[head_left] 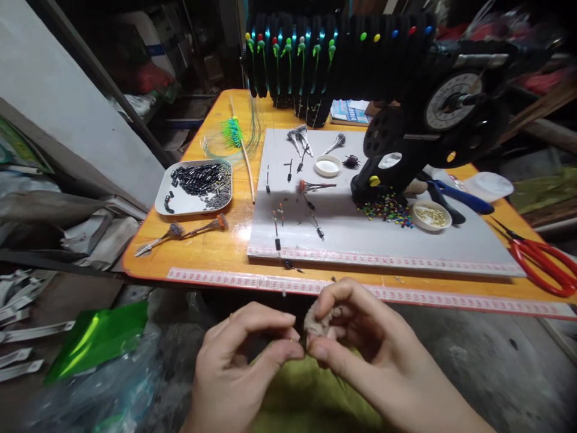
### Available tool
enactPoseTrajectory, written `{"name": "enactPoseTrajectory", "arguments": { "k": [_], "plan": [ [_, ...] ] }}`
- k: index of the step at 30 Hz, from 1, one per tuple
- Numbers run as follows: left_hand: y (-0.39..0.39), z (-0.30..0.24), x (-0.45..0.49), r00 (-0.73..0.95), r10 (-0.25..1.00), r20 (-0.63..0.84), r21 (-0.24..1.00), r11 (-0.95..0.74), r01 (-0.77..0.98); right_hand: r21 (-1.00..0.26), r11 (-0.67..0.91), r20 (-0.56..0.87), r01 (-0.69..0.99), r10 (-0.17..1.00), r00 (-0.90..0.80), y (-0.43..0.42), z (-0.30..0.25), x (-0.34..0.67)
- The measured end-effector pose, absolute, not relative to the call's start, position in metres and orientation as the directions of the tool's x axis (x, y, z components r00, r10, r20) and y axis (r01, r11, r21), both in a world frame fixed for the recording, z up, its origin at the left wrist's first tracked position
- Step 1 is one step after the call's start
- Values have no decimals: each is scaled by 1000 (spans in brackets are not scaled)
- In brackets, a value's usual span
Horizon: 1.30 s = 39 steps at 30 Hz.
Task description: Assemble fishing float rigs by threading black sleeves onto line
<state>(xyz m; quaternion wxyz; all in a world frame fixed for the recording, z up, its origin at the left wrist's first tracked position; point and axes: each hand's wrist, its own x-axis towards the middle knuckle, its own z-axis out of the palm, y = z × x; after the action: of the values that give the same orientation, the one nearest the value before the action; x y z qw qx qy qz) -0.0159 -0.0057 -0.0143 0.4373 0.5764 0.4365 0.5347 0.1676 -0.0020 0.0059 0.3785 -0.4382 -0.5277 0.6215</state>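
My left hand (250,355) is closed in a pinch in front of the table edge. Thumb and fingertips meet on something tiny, with a small gold glint, too small to name. Close beside it, my right hand (360,349) is also closed, its fingertips almost touching the left ones. A crumpled beige piece of cloth (317,322) sits at the right fingers; whether it is gripped or wrapped round a finger is hard to tell. Just beyond the hands, small black fishing-rig pieces with line (277,243) lie on the grey board (360,240).
A white tray (157,201) holds black tubes and grey beads. The black machine (387,138) carries line spools. Colourful beads (387,209), a dish of gold pieces (431,227), blue-handled pliers (464,195) and red scissors (543,261) lie rightward. A measuring tape (252,281) lines the front edge.
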Motion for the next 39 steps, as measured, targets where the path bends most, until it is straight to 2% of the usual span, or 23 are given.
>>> {"name": "enactPoseTrajectory", "arguments": {
  "k": [3,6,9,13,15,17,20,22,24,26,31,35,39],
  "plan": [
    [-9,-11,-9,-49,998,38,981,-47,-186,-982,-189,-186,25,919,-348,-2,6,168],
    [-11,-9,-4,-85,995,-54,955,26,-297,-978,-207,-202,23,914,-353,-3,8,168],
    [-12,-9,-3,-77,994,-73,942,43,-334,-979,-203,-195,15,913,-358,-4,8,168],
    [-12,-13,-7,-31,999,-16,953,6,-303,-975,-220,-211,14,910,-356,-3,10,167],
    [-11,-15,-13,21,997,75,975,-69,-212,-973,-229,-227,36,905,-359,-1,11,167],
    [-7,-15,-21,136,965,224,974,-219,-55,-970,-233,-242,70,898,-366,0,11,167],
    [4,-8,-32,399,820,411,856,-497,140,-971,-217,-238,96,892,-385,4,12,168],
    [12,-2,-36,541,697,471,751,-639,169,-977,-199,-215,82,894,-392,7,12,168],
    [19,2,-36,600,613,514,684,-715,144,-984,-167,-180,66,903,-391,9,12,168],
    [22,1,-33,572,617,540,688,-715,122,-992,-100,-123,81,921,-369,9,13,168],
    [19,-19,-24,314,781,540,814,-579,39,-944,185,100,272,949,-299,2,15,165],
    [16,-26,-16,126,813,569,821,-571,-24,-808,368,281,460,927,-247,-5,12,161],
    [20,-22,-8,56,783,619,785,-616,-62,-644,498,448,581,861,-242,-7,7,158]
  ]
}}
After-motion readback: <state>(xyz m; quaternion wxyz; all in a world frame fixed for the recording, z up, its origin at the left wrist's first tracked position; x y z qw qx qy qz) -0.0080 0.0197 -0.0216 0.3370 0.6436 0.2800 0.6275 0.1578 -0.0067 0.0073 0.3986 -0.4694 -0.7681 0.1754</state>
